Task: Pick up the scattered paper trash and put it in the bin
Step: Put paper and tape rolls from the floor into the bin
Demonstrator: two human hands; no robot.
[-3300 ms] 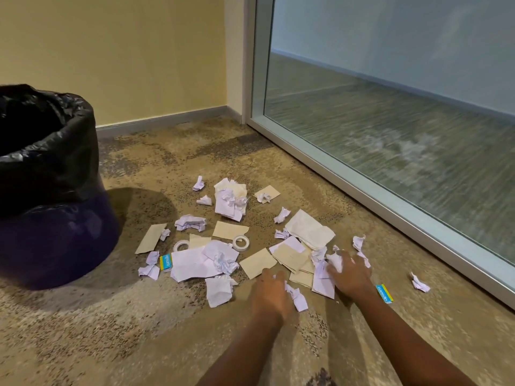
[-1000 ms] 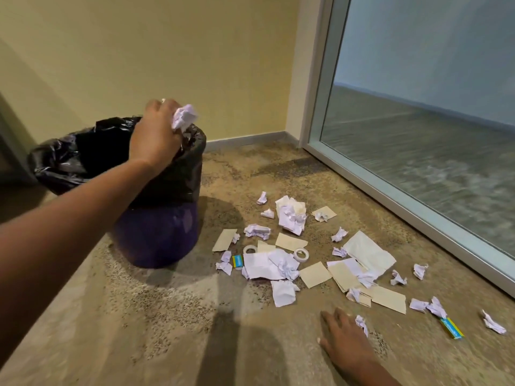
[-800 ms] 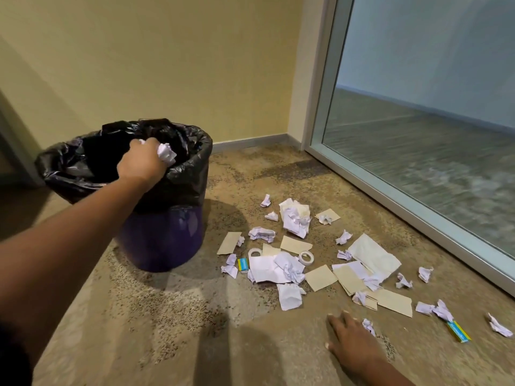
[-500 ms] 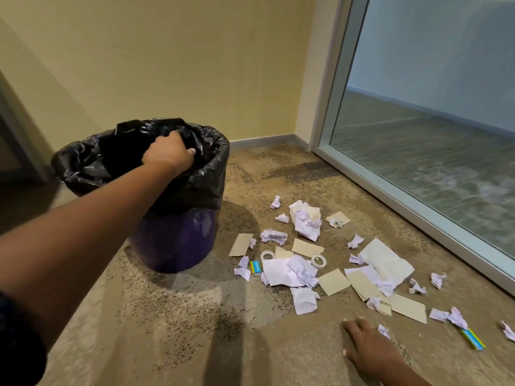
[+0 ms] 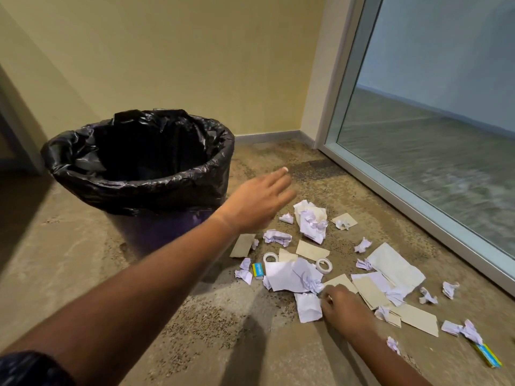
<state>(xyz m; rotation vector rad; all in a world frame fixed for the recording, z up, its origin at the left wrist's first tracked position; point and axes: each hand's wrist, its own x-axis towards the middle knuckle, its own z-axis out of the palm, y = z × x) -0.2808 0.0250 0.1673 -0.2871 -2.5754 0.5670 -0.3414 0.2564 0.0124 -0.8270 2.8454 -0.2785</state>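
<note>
A purple bin point(image 5: 156, 232) with a black liner point(image 5: 139, 162) stands on the carpet at the left. Scattered paper trash point(image 5: 309, 224) lies to its right: crumpled white scraps, flat beige pieces point(image 5: 312, 250) and a large white sheet point(image 5: 284, 277). My left hand point(image 5: 259, 201) hovers beside the bin's right rim, fingers spread, holding nothing. Lower down, my right hand point(image 5: 342, 305) rests on the floor at a white paper scrap point(image 5: 308, 307), fingertips touching its edge; whether it grips the scrap I cannot tell.
Two tape rolls point(image 5: 324, 264) and small blue-yellow packets point(image 5: 257, 270) lie among the papers. A glass partition point(image 5: 418, 135) with a metal frame runs along the right. A yellow wall with a grey skirting closes the back.
My left hand dropped its crumpled paper into the bin and swung out to the right, open. My right hand slid forward to the white scrap. The view shifted nearer to the bin.
</note>
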